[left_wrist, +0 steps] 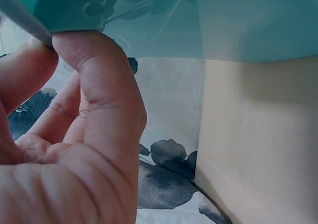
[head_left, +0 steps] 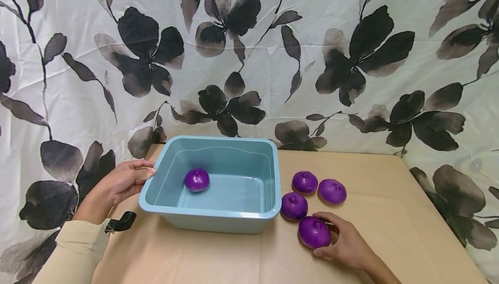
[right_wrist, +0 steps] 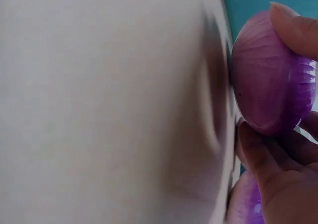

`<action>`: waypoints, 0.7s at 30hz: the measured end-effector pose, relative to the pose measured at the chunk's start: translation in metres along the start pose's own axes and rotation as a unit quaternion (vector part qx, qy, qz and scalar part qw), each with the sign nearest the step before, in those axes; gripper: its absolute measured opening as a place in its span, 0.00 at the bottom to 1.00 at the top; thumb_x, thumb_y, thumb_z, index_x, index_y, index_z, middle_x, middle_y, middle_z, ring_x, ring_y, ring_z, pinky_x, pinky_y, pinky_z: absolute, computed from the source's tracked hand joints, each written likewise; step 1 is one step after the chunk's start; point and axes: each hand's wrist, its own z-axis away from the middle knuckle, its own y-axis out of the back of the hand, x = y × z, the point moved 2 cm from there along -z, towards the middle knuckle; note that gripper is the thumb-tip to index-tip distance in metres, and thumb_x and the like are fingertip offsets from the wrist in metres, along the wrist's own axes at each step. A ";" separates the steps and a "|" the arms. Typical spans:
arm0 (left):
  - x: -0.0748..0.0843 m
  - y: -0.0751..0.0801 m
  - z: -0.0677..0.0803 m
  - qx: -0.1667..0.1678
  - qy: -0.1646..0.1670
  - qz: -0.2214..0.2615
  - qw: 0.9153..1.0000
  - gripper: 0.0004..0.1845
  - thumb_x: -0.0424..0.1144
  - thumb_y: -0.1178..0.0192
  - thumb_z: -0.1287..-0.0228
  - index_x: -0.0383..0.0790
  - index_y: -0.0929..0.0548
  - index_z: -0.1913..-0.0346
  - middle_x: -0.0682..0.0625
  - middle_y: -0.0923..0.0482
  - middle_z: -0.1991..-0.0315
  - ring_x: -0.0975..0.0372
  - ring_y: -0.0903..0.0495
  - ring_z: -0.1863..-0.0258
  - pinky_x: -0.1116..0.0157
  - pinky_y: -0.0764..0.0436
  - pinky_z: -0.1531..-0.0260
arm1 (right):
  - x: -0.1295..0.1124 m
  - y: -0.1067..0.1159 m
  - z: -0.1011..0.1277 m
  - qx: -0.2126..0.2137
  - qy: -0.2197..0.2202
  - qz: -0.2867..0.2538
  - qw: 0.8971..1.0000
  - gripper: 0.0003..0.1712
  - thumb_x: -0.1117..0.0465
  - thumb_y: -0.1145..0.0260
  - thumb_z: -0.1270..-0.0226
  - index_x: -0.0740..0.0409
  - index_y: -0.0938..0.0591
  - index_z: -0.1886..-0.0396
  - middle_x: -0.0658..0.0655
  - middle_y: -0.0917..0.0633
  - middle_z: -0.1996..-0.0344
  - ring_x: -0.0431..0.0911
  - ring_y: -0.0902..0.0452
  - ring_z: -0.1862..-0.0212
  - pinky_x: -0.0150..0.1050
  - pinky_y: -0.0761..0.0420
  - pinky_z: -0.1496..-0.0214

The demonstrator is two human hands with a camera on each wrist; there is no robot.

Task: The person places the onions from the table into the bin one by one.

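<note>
A light blue plastic tub [head_left: 218,225] stands toward the back of the table, with one purple onion [head_left: 196,180] inside it, left of its middle. My left hand [head_left: 124,182] pinches the tub's left rim between thumb and finger, and the left wrist view shows the fingertips at the rim [left_wrist: 30,20]. To the right of the tub, my right hand [head_left: 348,243] grips a shiny purple onion [head_left: 313,233], thumb on one side and fingers on the other. In the right wrist view this onion [right_wrist: 263,80] is close to the tabletop.
Several more purple onions lie right of the tub: one [head_left: 294,206] beside its wall, one [head_left: 305,182] behind, and one [head_left: 332,191] farther right. A tan tabletop [head_left: 374,188] lies under everything. A floral cloth [head_left: 273,58] hangs behind the table.
</note>
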 end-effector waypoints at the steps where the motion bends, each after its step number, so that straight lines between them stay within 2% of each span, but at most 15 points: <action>1: 0.000 0.000 0.000 -0.002 0.000 0.001 1.000 0.08 0.34 0.37 0.26 0.51 0.15 0.51 0.57 0.13 0.61 0.65 0.12 0.63 0.66 0.11 0.59 | -0.001 0.001 0.000 0.002 0.000 -0.002 1.000 0.50 0.54 0.09 0.64 0.59 0.20 0.36 0.57 0.15 0.41 0.25 0.25 0.43 0.30 0.17 0.40; 8: 0.000 -0.001 0.001 0.000 -0.002 -0.004 1.000 0.08 0.35 0.37 0.26 0.50 0.16 0.50 0.57 0.13 0.61 0.66 0.12 0.63 0.66 0.11 0.59 | -0.009 0.008 -0.003 0.021 0.045 -0.025 0.998 0.50 0.60 0.09 0.67 0.61 0.19 0.38 0.60 0.14 0.42 0.23 0.25 0.41 0.22 0.22 0.39; 11: 0.000 -0.001 0.002 0.000 -0.001 -0.005 1.000 0.08 0.35 0.37 0.26 0.50 0.16 0.50 0.57 0.13 0.61 0.65 0.12 0.63 0.66 0.11 0.59 | -0.014 0.012 -0.004 0.015 0.066 -0.043 0.997 0.50 0.62 0.09 0.66 0.61 0.19 0.37 0.61 0.15 0.41 0.23 0.25 0.40 0.20 0.24 0.38; 14: -0.001 -0.001 0.001 0.001 -0.001 -0.008 1.000 0.08 0.35 0.37 0.26 0.49 0.17 0.49 0.57 0.13 0.60 0.66 0.13 0.63 0.67 0.11 0.59 | -0.021 0.017 -0.006 0.005 0.078 -0.041 0.996 0.49 0.62 0.09 0.65 0.60 0.20 0.36 0.61 0.15 0.41 0.24 0.24 0.40 0.20 0.25 0.37; 21: -0.002 0.001 0.000 0.004 -0.001 -0.009 1.000 0.08 0.35 0.37 0.26 0.51 0.17 0.50 0.57 0.14 0.60 0.66 0.13 0.63 0.67 0.11 0.59 | -0.044 0.029 -0.019 -0.017 0.076 -0.021 0.997 0.48 0.59 0.09 0.63 0.57 0.19 0.36 0.58 0.15 0.40 0.27 0.23 0.41 0.25 0.21 0.39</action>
